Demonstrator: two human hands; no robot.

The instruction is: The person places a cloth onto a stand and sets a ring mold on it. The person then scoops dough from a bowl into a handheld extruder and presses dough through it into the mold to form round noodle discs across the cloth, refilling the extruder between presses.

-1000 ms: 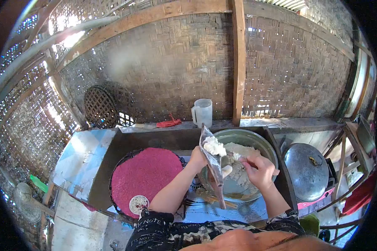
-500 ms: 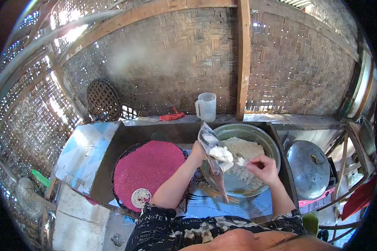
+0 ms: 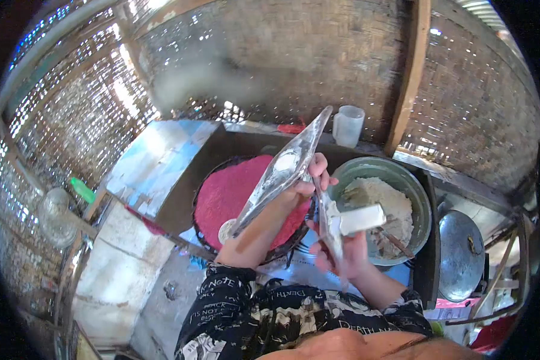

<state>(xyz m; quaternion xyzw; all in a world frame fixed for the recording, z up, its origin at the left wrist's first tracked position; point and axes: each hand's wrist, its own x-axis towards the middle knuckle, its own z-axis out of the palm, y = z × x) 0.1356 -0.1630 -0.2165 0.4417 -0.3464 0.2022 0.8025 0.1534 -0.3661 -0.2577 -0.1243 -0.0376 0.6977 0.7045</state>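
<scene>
My left hand (image 3: 312, 177) grips a long, pointed dark piece (image 3: 285, 165) with white residue on its face, tilted over the pink mass (image 3: 231, 192). A second narrow piece (image 3: 330, 222) stands beside it, its lower part held by my right hand (image 3: 348, 255). From that narrow piece a smooth white block (image 3: 362, 219) sticks out to the right, above the green bowl (image 3: 424, 201). White crumbly mass (image 3: 390, 201) fills part of the bowl, and a small wooden-handled tool (image 3: 397, 243) lies at its front.
Left of the dark trough stands a blue-and-white surface (image 3: 162, 156). A translucent jug (image 3: 348, 126) is on the back ledge near a red item (image 3: 291, 128). At the right sits a lidded metal pot (image 3: 459, 255). A round white piece (image 3: 226, 231) lies by my left forearm.
The two dark pieces, earlier together, are now spread apart, and a smooth white block shows. My right hand has let go of the small tool and moved to the narrow piece. The view has shifted left.
</scene>
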